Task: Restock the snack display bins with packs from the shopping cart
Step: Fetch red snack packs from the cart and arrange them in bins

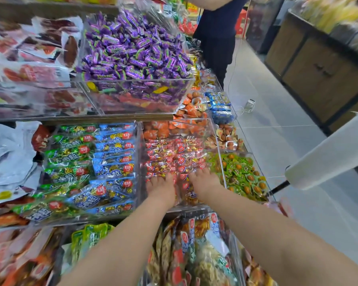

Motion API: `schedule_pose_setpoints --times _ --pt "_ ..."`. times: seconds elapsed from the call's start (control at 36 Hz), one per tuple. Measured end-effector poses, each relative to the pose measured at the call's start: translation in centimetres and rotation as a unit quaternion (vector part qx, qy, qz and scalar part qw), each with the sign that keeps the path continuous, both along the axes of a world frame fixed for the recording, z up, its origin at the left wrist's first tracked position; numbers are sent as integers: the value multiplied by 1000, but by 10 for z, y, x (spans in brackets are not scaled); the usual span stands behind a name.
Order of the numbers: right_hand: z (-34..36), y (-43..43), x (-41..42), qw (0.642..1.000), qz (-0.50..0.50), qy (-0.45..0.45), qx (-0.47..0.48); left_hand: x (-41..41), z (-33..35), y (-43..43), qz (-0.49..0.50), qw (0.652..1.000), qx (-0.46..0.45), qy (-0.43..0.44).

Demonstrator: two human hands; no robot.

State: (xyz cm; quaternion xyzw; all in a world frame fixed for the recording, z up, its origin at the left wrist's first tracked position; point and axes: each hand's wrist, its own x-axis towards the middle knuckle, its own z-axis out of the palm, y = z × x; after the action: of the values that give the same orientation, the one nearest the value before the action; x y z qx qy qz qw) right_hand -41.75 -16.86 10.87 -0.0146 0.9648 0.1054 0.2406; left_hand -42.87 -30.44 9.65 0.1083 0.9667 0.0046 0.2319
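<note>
On the left, a clear plastic bin of long green and blue foil snack packs (95, 162) sits tidy. Beside it, the person's left hand (161, 188) and right hand (203, 183) lie side by side on a heap of small shiny red-wrapped snack packs (174, 155) in a clear acrylic display bin (191, 208). The fingertips are sunk among the wrappers, so I cannot tell whether either hand grips anything or only presses. No shopping cart can be made out. The slick packs, I judge, could slide over the low front rim onto the bags below. Pushed sideways, they could spill over the divider and mix with the small round green-wrapped snacks (240, 172) on the right.
</note>
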Motion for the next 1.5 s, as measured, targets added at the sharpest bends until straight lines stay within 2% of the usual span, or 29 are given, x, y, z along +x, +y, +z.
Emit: schedule_pose_setpoints --times 0.06,0.11,0.22,0.33,0.44,0.56,0.94,1.0,1.06,1.17,1.22,1.31,1.33,1.39,1.44,1.5 --pt "-11 2 3 1000 5 21 -13 -4 -4 -4 -11 1000 19 11" --pt "-19 6 3 999 24 -2 -30 -7 -7 -8 -37 999 31 9" --pt "-25 14 -2 996 32 -63 -46 -12 -14 -14 -77 996 8 -54" --pt "-36 9 -4 999 30 -36 13 -20 -18 -12 -89 994 -28 -58" --pt "-43 9 -16 999 17 -29 42 -28 -22 -9 -88 993 -69 -26" --pt "-46 13 -32 997 12 -56 55 -40 -22 -5 -86 992 -80 -41" --pt "-54 14 -31 998 4 -58 32 -47 -23 -5 -88 988 -88 -88" --pt "-45 15 -29 997 1 -77 11 -46 -18 -7 -94 988 -79 -99" --pt "-35 18 -28 996 -9 -74 -54 -45 -14 -9 -94 989 -54 -96" --pt "-9 21 -15 984 -42 -7 -174 -40 -4 -8 -79 994 10 -71" --pt "3 21 -4 971 -73 29 -225 -34 2 -5 -53 995 69 -49" --pt "21 21 19 932 -129 79 -330 -16 14 0 4 981 194 25" --pt "27 21 29 910 -158 98 -369 -8 18 2 23 969 239 57" --pt "37 23 52 842 -237 133 -465 9 26 6 64 939 324 95" --pt "43 27 80 774 -303 155 -534 31 35 14 103 910 394 80" --pt "40 38 108 728 -350 182 -561 54 41 27 122 890 434 72"
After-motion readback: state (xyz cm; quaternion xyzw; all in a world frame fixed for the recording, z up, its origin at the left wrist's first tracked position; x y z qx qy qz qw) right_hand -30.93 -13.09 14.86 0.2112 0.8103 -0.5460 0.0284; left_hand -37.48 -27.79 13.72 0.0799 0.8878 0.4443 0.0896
